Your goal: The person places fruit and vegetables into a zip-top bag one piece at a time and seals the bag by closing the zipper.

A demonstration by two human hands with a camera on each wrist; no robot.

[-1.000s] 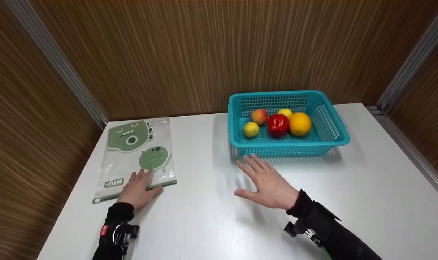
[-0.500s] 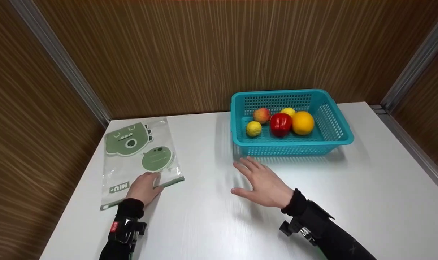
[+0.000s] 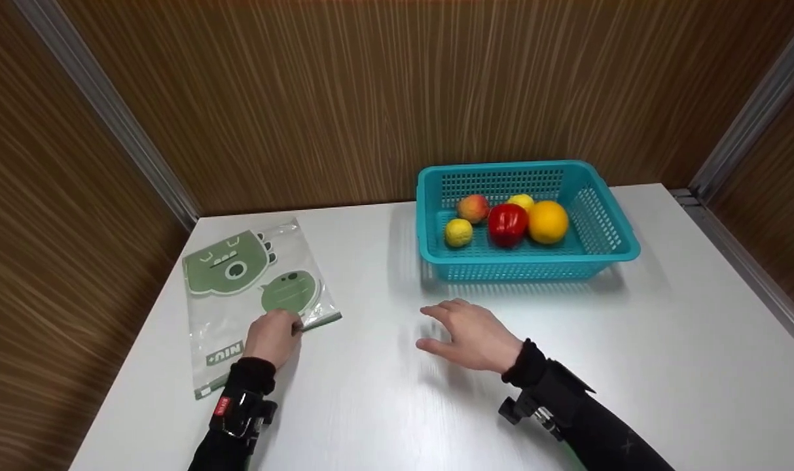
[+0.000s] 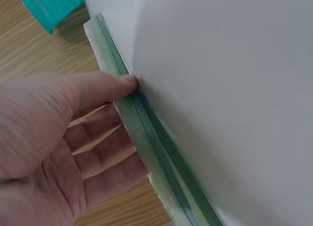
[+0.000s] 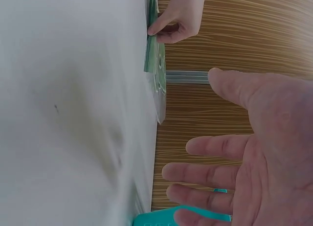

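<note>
A clear zip bag [image 3: 207, 314] with green cartoon prints lies on the left side of the table. My left hand [image 3: 272, 339] grips its near edge; in the left wrist view the thumb presses on the green zip strip [image 4: 151, 125], with the fingers [image 4: 115, 174] behind the bag. That edge stands a little raised in the right wrist view. My right hand [image 3: 478, 335] hovers over the table in front of the teal basket [image 3: 527, 270], its fingers spread and slightly bent, holding nothing.
Inside the basket are a red apple-like fruit [image 3: 507, 225], an orange [image 3: 548, 222], a peach [image 3: 473, 209] and two small yellow fruits [image 3: 459, 233]. Wood-grain panels [image 3: 318, 104] wall the white table [image 3: 370, 405] at the back and both sides.
My left hand has gone from lying flat to gripping the bag's edge. The bag has turned, its near edge shifting right. My right hand has drifted slightly left, its fingers bending more.
</note>
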